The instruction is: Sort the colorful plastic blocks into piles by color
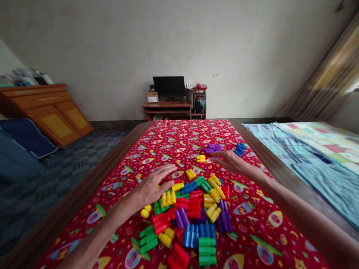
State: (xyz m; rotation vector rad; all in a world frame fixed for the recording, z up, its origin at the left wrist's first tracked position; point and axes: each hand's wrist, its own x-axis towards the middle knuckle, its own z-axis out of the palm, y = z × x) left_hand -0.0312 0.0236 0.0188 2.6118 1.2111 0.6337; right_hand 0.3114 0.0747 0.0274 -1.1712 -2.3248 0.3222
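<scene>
A pile of bullet-shaped plastic building blocks in red, yellow, green, blue and purple lies on the red patterned cloth (120,209). My left hand (155,185) hovers at the pile's left edge, open, with its fingers stretched out. Its thumb is close to a yellow block (177,186). Further forward on the right, my right hand (228,160) is also open, fingers extended beside a group of purple blocks (212,148); whether they touch cannot be made out. A small yellow block (201,158) lies just left of those fingertips, and blue blocks (240,149) lie behind the hand.
The cloth covers a dark wooden table (112,164). Beyond its far end stands a desk (168,108) with a monitor (169,87). A wooden cabinet (53,112) is on the left. A bed with a blue sheet (291,164) adjoins the table's right side.
</scene>
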